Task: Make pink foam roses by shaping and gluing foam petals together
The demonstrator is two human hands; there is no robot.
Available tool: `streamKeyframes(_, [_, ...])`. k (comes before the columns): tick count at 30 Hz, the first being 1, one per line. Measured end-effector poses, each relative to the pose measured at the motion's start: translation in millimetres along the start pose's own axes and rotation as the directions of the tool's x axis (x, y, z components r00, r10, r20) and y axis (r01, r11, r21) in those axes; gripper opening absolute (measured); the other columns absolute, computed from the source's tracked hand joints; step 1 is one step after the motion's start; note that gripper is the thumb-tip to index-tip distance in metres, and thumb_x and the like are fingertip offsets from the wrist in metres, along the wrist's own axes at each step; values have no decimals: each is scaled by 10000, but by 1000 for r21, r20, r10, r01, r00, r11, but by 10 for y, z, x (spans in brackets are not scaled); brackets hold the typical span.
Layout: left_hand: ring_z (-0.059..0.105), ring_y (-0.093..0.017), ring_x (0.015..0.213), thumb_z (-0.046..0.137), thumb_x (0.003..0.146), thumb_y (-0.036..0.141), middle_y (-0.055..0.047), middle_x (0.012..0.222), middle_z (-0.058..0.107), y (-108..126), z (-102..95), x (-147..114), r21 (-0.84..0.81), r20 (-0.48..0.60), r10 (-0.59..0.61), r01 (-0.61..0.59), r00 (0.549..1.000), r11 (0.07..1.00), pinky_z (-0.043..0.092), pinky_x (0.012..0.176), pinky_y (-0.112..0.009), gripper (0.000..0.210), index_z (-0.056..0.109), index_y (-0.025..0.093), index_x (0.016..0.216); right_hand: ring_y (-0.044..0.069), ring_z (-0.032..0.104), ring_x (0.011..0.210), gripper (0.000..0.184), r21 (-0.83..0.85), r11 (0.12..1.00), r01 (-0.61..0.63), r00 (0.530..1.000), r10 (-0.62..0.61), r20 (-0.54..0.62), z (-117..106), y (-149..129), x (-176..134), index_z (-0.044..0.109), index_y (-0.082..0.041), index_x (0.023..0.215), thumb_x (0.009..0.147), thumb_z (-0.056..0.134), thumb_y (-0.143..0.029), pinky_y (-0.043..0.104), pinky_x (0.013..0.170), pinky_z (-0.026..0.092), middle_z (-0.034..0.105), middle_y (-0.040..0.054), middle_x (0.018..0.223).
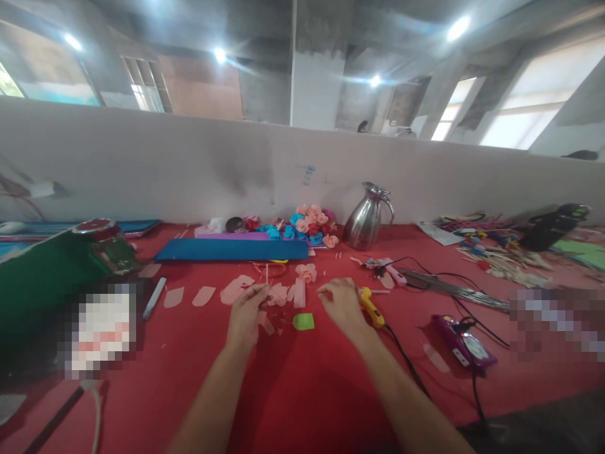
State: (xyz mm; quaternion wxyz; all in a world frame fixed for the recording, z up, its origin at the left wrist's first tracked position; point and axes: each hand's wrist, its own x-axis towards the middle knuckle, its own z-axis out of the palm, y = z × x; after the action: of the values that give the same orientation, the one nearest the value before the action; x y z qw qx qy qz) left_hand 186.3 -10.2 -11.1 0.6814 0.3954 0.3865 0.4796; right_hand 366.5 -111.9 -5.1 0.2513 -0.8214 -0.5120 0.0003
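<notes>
Left hand pinches a stick; right hand, fingers curled, closure undeterminable, is beside the glue gun. Flowers lie near the worktop's back edge.

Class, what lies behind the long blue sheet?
Part of a purple sheet and some blue flowers show behind it. Whatever the blue sheet covers cannot be seen.

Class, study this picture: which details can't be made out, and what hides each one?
Head view: the lower end of the thin stick, hidden by the left hand.
Head view: whether the right hand pinches anything; too small and blurred.
Head view: what the blue marks say; too small and blurred.
Head view: the dark green panel's left end, cut off by the left edge.
</notes>
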Motion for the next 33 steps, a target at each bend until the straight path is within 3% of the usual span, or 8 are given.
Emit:
streamKeyframes(6, [433, -64, 514, 776, 513, 248, 46, 565, 520, 19, -219, 69, -2, -54, 65, -66, 996, 998, 306, 475, -187, 201, 645, 151, 630, 255, 442, 1015, 180, -14, 997, 75, 989, -72, 128, 202, -451, 99, 723, -278, 787, 793, 550, -229, 354, 774, 251, 657, 34, 965])
streamKeyframes(16, [440, -63, 505, 752, 557, 248, 35, 544, 550, -51, -182, 58, 44, 39, 19, -21, 999, 999, 309, 487, -182, 155, 653, 150, 627, 286, 459, 1032, 177, -73, 994, 86, 979, -71, 189, 542, -680, 222, 674, -159, 876, 788, 541, -235, 368, 788, 294, 638, 121, 962])
streamKeyframes(19, [434, -60, 499, 755, 550, 239, 35, 549, 543, -26, -174, 52, 33, 16, 25, -25, 1000, 999, 319, 483, -179, 164, 646, 143, 626, 274, 472, 1025, 129, -20, 997, 77, 988, -73, 134, 570, -679, 224, 662, -169, 811, 777, 538, -180, 361, 793, 309, 647, 105, 925])
streamKeyframes(22, [461, -74, 509, 760, 544, 251, 32, 568, 543, -7, -158, 37, -19, 8, -2, 2, 1000, 1000, 352, 483, -186, 201, 623, 147, 649, 241, 516, 959, 87, 176, 983, 57, 997, -65, 40, 517, -653, 214, 629, -180, 752, 759, 546, -153, 336, 771, 342, 655, 73, 860])
streamKeyframes(24, [489, -92, 527, 750, 563, 270, 25, 590, 553, -8, -143, 11, -53, 43, -27, 29, 999, 998, 377, 483, -197, 216, 598, 158, 667, 193, 561, 825, 35, 414, 909, 36, 998, -53, 29, 461, -634, 202, 598, -180, 753, 743, 566, -169, 295, 710, 378, 647, 43, 790])
streamKeyframes(27, [450, -81, 485, 709, 622, 278, 39, 548, 508, -33, -116, -41, -45, 124, -13, 19, 992, 999, 361, 453, -183, 184, 572, 168, 678, 150, 572, 672, 140, 746, 661, -81, 993, -7, 115, 393, -628, 155, 563, -183, 807, 688, 623, -230, 258, 619, 408, 619, 0, 712])
streamKeyframes(30, [354, -54, 433, 674, 658, 257, 65, 498, 419, -68, -87, -80, -27, 176, 19, -15, 984, 1000, 303, 415, -156, 142, 569, 168, 694, 141, 573, 646, 235, 881, 424, -209, 973, -3, 232, 378, -646, 69, 560, -179, 807, 617, 673, -259, 258, 627, 421, 608, -18, 673])
streamKeyframes(33, [328, -44, 430, 672, 667, 261, 68, 507, 406, -79, -59, -105, -18, 227, 3, 1, 974, 1000, 283, 407, -148, 151, 559, 164, 692, 132, 568, 640, 207, 912, 327, -249, 963, -16, 268, 405, -653, -5, 578, -166, 739, 598, 681, -277, 259, 642, 413, 614, -9, 669])
